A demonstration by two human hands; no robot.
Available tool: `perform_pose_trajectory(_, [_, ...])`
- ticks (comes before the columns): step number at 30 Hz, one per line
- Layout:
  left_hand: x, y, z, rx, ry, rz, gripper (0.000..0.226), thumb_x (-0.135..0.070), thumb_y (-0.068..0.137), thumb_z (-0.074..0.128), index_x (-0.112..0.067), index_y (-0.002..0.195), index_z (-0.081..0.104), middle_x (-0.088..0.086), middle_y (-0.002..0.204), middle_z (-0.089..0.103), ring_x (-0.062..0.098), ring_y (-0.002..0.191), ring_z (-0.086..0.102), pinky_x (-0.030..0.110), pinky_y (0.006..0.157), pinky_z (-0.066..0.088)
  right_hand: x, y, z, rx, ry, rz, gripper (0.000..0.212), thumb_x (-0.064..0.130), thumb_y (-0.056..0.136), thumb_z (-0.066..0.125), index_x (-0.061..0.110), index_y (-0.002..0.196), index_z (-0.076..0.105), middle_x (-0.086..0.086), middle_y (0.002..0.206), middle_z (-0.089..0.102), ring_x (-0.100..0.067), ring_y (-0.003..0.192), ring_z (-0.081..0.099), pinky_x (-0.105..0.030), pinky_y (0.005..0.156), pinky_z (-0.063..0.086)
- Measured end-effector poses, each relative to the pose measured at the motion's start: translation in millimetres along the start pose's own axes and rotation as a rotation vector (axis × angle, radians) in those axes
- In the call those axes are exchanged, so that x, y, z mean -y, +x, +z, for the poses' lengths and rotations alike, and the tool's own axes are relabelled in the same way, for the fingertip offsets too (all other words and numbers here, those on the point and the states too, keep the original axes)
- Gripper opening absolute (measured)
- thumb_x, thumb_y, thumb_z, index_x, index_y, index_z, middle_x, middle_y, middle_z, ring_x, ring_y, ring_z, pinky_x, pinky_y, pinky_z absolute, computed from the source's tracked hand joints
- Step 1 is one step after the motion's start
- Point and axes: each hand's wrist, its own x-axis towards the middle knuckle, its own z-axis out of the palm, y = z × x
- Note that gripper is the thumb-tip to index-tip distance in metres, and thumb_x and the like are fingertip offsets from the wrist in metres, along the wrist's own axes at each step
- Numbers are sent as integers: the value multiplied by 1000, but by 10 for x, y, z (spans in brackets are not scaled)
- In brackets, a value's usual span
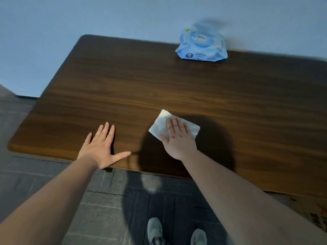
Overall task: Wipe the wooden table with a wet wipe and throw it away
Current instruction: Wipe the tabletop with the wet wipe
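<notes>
— What's the tabletop (177, 85) made of?
— Dark brown wood with streaked grain, smooth, faint satin sheen.
— And the wet wipe (160, 125)?
— White, soft, matt cloth-like sheet, slightly creased.
— The wipes pack (201, 48)?
— Glossy blue plastic film, crinkled. The floor (99, 209) is matt grey tile.

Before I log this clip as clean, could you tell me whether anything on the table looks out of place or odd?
Only one small thing: the wet wipe pack at the table's far edge has its lid flipped open. Otherwise the right hand presses the wipe flat and the left hand rests flat.
</notes>
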Motion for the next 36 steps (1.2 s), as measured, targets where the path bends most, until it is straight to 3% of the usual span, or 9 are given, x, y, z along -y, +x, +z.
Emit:
perform_pose_trajectory(7, [885, -93, 182, -69, -107, -141, 129, -98, 54, 16, -16, 149, -16, 9, 157, -22, 23, 145, -17, 46, 117, -3, 1071, 454, 126, 29, -48, -167, 66, 53, 97, 9, 17, 148, -12, -3, 158, -15, -16, 144, -16, -39, 117, -7])
perform_pose_trajectory(14, [1031, -37, 286, -148, -250, -101, 142, -91, 49, 51, -11, 149, -11, 4, 160, -16, 17, 145, -16, 42, 117, -4, 1882, 704, 182, 64, -110, -294, 66, 54, 97, 10, 18, 148, -11, -1, 158, -16, -15, 143, -18, -37, 116, -11])
perform_pose_trajectory(19, [1045, -63, 294, -156, -237, -94, 139, -87, 55, 55, -9, 149, -12, 4, 160, -16, 16, 145, -18, 40, 117, -5, 2183, 710, 278, 48, -114, -373, 65, 53, 98, 11, 18, 149, -8, -1, 159, -14, -15, 144, -16, -34, 113, -13])
perform_pose_trajectory(26, [1017, -81, 258, -141, -315, -93, 146, -86, 46, 62, -12, 150, -7, 4, 160, -12, 16, 146, -13, 44, 119, -1, 1991, 543, 266, 104, -164, -520, 67, 55, 97, 13, 20, 149, -10, 2, 158, -15, -11, 142, -18, -34, 115, -13])
perform_pose_trajectory(31, [898, -177, 187, -117, -97, -55, 136, -97, 50, 21, -11, 149, -13, 2, 159, -18, 16, 144, -19, 47, 117, -7, 1504, 307, 266, 97, -164, -522, 69, 58, 95, 11, 21, 148, -13, 4, 157, -18, -11, 142, -20, -36, 117, -10])
perform_pose_trajectory(36, [449, -154, 78, -138, -55, 11, 117, -93, 65, 15, -17, 150, -12, 0, 160, -16, 16, 145, -17, 51, 115, -9, 731, -36, 255, 46, -176, -388, 68, 59, 94, 7, 23, 147, -15, 5, 157, -19, -9, 140, -22, -36, 116, -11])
